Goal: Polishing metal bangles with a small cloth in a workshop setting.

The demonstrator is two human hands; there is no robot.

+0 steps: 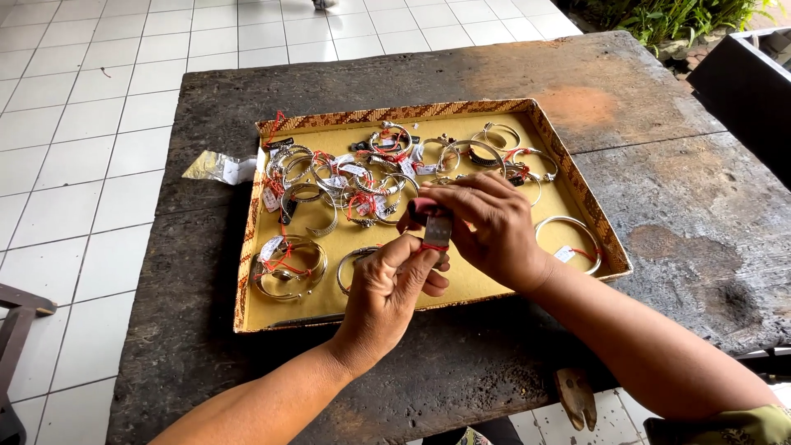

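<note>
Hands over tray, left hand and right hand pinching small silver tag with red thread

Jewellery stall — tray of tagged bracelets

- Head-worn camera looks steeply down, close over the dark wooden table.
- It faces the table's far edge, white tiled floor beyond.

tray: 1 | silver bangles: more than a dozen, exact number unclear | foil packet: 1
</note>
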